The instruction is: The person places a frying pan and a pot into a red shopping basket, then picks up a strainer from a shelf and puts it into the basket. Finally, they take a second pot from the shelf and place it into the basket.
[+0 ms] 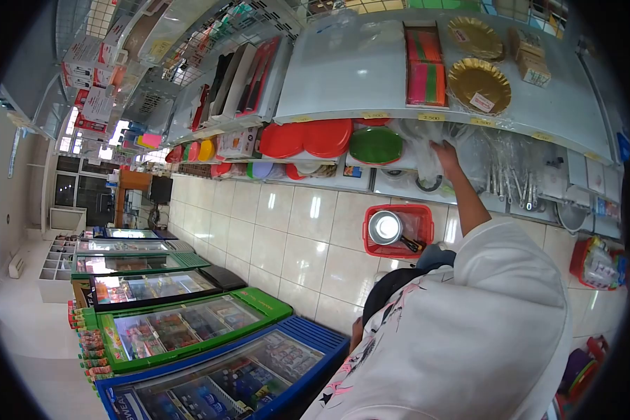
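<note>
My right hand (pixel 444 152) reaches out from a white sleeve to the lower shelf, its fingers bent on a clear plastic wrapping (pixel 428 162). What lies inside that wrapping is hard to make out. Just left of it sits a green oval tray (pixel 376 145), with a dark curved rim or handle (pixel 429 184) below. To the right hang several wrapped metal utensils (pixel 507 168). A sliver of my left hand (pixel 357 332) shows beside my body, its fingers hidden. On the floor a red basket (pixel 368 238) holds a metal pot (pixel 385 228) with a dark handle.
The upper shelf (pixel 343 77) carries gold plates (pixel 479 85) and a box of colourful packs (pixel 425 74). Red lids (pixel 306 138) lie further along. Glass-door fridges (pixel 189 329) line the opposite side of the tiled aisle (pixel 287 231). Another red basket (pixel 579 262) stands at the right.
</note>
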Action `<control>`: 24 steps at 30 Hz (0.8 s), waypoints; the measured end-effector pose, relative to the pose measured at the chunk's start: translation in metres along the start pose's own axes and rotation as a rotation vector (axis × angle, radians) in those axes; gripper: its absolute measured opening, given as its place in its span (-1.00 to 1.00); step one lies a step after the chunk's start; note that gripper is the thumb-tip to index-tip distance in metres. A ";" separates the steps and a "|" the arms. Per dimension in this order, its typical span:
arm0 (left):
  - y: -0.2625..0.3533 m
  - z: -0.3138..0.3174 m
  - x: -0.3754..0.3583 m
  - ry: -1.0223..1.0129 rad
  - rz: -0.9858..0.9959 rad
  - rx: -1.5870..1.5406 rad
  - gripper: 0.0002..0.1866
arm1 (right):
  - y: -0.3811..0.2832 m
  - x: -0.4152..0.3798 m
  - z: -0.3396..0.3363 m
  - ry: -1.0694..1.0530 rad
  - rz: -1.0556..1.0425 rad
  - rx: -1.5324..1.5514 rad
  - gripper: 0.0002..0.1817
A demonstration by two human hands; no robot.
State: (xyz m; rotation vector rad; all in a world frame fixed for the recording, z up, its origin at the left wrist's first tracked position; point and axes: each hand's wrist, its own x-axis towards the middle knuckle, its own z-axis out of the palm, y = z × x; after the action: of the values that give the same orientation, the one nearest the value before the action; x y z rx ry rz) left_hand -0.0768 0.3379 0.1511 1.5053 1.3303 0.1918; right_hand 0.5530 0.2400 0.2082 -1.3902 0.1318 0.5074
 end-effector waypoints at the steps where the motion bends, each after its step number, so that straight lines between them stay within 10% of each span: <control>1: -0.006 0.003 -0.002 -0.008 0.010 -0.007 -0.55 | 0.000 -0.011 -0.005 0.006 -0.001 -0.009 -0.13; 2: -0.075 0.011 0.018 -0.015 0.016 -0.017 -0.55 | -0.010 -0.035 -0.006 -0.039 0.051 -0.110 -0.08; 6: 0.164 0.016 0.007 -0.116 -0.186 0.018 -0.50 | -0.071 -0.150 -0.002 -0.246 0.218 -0.324 -0.19; 12: 0.389 0.028 0.021 -0.709 0.133 -0.571 -0.32 | -0.140 -0.268 0.010 -0.746 0.168 -0.177 -0.46; 24: 0.414 -0.017 0.026 -1.008 0.127 -0.710 -0.35 | -0.119 -0.424 0.053 -0.294 -0.278 -0.430 -0.59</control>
State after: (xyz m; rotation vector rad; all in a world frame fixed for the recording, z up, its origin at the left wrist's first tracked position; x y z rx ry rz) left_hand 0.1769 0.4470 0.4608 0.8435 0.2855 -0.0316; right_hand 0.2156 0.1674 0.4872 -1.6997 -0.4267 0.5184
